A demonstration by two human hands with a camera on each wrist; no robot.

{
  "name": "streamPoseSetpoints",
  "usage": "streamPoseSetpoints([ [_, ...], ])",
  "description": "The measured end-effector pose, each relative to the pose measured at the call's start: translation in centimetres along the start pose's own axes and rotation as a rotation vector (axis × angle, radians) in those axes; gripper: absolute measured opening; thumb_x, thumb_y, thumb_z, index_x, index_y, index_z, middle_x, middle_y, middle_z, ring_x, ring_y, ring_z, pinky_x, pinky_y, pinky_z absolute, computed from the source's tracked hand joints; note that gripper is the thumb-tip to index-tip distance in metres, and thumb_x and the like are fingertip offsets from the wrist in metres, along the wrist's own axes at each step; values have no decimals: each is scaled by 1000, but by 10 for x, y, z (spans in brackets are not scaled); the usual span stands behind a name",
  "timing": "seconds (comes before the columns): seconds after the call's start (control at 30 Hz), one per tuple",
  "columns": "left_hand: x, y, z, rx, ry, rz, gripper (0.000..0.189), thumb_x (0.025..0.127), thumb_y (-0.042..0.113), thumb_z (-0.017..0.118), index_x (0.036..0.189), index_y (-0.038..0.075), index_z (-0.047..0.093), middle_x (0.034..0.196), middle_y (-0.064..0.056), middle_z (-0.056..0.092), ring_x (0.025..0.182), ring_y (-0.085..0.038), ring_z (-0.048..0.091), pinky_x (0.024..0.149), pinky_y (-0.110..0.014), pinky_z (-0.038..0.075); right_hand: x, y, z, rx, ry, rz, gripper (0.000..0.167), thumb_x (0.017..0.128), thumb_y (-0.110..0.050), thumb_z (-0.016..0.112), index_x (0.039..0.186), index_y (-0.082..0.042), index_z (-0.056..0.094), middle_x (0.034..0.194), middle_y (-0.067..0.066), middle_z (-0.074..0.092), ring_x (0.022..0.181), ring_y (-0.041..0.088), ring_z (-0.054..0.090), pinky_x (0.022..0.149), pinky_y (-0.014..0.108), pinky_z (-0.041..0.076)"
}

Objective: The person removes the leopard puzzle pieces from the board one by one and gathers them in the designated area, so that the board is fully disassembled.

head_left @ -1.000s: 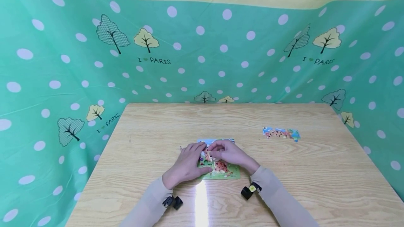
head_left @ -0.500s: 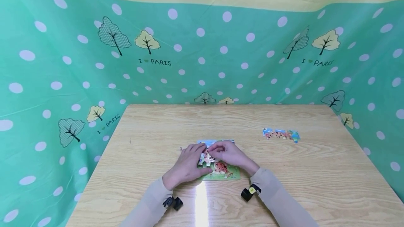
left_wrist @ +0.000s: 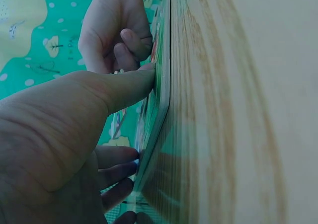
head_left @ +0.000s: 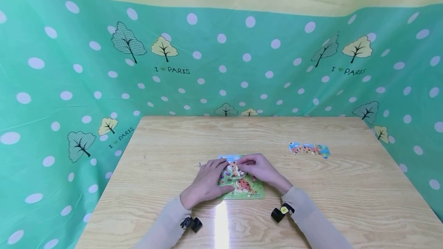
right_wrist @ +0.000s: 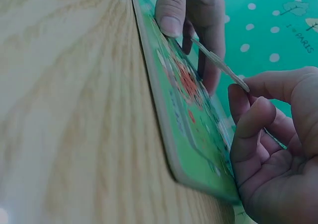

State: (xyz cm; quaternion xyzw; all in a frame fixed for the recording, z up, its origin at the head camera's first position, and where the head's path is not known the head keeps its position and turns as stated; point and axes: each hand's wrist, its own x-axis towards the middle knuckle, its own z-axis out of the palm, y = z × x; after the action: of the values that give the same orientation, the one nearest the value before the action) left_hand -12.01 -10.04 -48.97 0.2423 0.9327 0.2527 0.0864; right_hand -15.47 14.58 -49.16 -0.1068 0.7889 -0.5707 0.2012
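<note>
A jigsaw puzzle board [head_left: 257, 193] lies flat on the table in front of the person, with a red spotted animal and green grass on it. My left hand [head_left: 207, 183] rests along its left side, thumb on the board and fingers spread, as the left wrist view also shows. My right hand [head_left: 261, 170] pinches a puzzle piece [head_left: 232, 172] between thumb and forefinger. In the right wrist view this puzzle piece [right_wrist: 218, 62] appears edge-on, tilted above the board. Between the hands, parts of the board are hidden.
On the wooden table [head_left: 328, 203], a row of puzzle pieces [head_left: 304, 149] lies to the back right, showing blue sky and red spots. A green dotted cloth [head_left: 207, 60] hangs behind and beside the table.
My right hand has shifted slightly right. The puzzle piece it holds has changed tilt, now showing more of its printed face. The left hand stays at the board's left side.
</note>
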Motion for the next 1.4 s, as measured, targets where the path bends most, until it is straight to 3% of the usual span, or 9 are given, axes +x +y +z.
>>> streamPoseSetpoints([
  [0.73, -1, 3, -1, 9, -3, 8, 86, 92, 54, 78, 159, 8, 49, 168, -15, 43, 154, -40, 40, 126, -64, 32, -24, 16, -48, 52, 94, 27, 38, 104, -18, 70, 130, 8, 68, 90, 4, 70, 57, 6, 47, 50, 20, 46],
  [1.13, -3, 2, -1, 12, -9, 33, 71, 95, 52, 75, 155, 21, 57, 169, -14, 41, 154, -40, 39, 124, -67, 31, -35, 25, -70, 43, 142, 60, 37, 104, -17, 69, 130, 9, 67, 75, 0, 59, 57, 6, 48, 50, 21, 47],
  [1.4, -3, 2, -1, 22, -12, 5, 84, 93, 55, 76, 160, 13, 48, 169, -14, 41, 155, -39, 39, 126, -65, 31, -40, 26, -87, 14, 173, 91, 39, 104, -18, 69, 132, 8, 67, 74, 0, 58, 59, 7, 48, 52, 21, 48],
])
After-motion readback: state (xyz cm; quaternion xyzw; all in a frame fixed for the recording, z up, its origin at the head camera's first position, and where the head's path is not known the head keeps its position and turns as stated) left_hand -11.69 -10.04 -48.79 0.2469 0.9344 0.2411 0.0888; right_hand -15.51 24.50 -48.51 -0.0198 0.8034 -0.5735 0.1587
